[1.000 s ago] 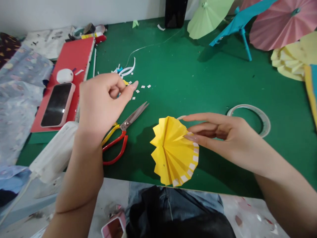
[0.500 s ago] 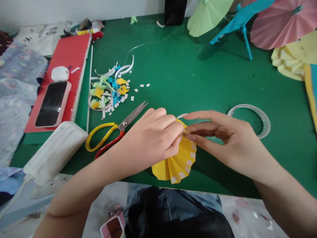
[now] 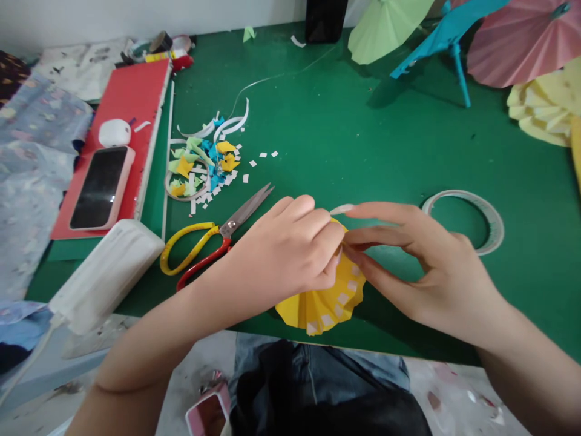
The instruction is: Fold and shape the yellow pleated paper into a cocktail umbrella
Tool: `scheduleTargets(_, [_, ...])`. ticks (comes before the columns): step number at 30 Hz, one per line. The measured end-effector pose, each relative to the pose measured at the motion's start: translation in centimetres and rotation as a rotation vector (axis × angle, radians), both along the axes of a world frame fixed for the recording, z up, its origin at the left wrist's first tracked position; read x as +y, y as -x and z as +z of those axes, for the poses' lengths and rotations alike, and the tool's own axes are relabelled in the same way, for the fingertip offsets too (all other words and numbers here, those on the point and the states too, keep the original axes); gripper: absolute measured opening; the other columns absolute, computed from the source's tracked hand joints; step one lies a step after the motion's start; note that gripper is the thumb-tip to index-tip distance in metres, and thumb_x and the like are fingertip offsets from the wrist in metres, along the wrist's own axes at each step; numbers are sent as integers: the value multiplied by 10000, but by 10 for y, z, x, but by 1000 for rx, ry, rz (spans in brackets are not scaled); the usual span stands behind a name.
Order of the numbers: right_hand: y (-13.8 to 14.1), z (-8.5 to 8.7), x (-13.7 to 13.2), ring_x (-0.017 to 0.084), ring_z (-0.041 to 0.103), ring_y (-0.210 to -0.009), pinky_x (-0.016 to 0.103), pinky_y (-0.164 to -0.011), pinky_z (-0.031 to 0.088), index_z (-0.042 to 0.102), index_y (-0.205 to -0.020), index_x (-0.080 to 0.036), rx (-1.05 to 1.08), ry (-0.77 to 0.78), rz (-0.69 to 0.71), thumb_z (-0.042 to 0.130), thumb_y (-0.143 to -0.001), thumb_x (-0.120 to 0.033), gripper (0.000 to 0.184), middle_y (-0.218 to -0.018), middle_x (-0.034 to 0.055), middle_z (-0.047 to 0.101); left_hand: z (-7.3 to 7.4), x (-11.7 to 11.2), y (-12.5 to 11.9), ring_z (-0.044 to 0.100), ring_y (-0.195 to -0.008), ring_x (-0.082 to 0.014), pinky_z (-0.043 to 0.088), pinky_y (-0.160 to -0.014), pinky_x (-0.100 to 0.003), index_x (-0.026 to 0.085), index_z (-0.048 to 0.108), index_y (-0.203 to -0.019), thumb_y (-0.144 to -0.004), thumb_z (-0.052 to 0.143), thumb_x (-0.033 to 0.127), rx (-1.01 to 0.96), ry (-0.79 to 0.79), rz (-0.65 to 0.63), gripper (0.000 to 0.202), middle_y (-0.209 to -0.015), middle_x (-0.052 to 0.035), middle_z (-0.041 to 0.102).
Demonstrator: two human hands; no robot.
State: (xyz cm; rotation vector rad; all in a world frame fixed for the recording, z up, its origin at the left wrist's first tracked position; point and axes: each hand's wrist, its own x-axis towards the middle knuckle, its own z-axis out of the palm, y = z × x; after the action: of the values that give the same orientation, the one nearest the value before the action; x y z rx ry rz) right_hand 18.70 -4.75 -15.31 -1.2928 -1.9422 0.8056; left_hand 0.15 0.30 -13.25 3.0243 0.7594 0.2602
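A yellow pleated paper fan [image 3: 324,303] with small white tape squares along its rim lies near the front edge of the green mat [image 3: 345,145]. My left hand [image 3: 285,251] covers its upper part, fingers curled and pinching the paper at the top. My right hand [image 3: 417,266] meets it from the right, fingertips pressed on the fan's edge. Red and yellow scissors [image 3: 213,242] lie just left of my left hand, blades closed.
A heap of coloured paper scraps [image 3: 204,163] and a tape ring lie at the left. A second tape ring [image 3: 476,221] sits right. Paper umbrellas [image 3: 521,36] stand at the back right. A phone [image 3: 102,188] rests on a red board, a white case [image 3: 102,272] below.
My left hand came down from above the scrap heap to the fan and now pinches its top. The right hand stayed on the fan, fingers curling closer.
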Motion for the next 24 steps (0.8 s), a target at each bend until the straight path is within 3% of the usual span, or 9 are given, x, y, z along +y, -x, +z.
scheduleTargets(3, [-1, 1, -1, 74, 694, -908, 68, -646, 524, 440, -1255, -250, -9, 14, 4, 576, -770, -50, 542, -979, -90, 719, 1, -1, -1, 484, -659, -193, 432, -622, -333, 150, 552, -703, -852, 400, 138, 13, -28, -5, 213, -640, -28, 533])
scheduleTargets(9, [-1, 2, -2, 68, 696, -906, 62, -691, 526, 432, -1246, -272, -16, -13, 9, 579, -769, -62, 542, -1127, -85, 674, 0, -1, -1, 494, -666, -199, 435, -614, -330, 155, 546, -709, -833, 381, 108, 22, -45, -30, 212, -644, -31, 533])
scheduleTargets(15, [-2, 0, -2, 81, 690, -942, 72, -698, 531, 428, -1271, -276, 19, 30, 11, 584, -771, -72, 562, -982, -92, 712, 1, -1, -1, 473, -645, -190, 426, -605, -331, 152, 549, -687, -825, 401, 116, 9, -32, -14, 205, -615, -18, 503])
scheduleTargets(24, [0, 0, 3, 106, 719, -790, 148, -733, 570, 534, -1207, -216, 43, 93, -49, 616, -788, -121, 438, -910, -52, 752, 4, 10, 12, 441, -682, -157, 411, -676, -310, 136, 553, -732, -830, 429, 117, -74, 213, 3, 159, -674, -17, 509])
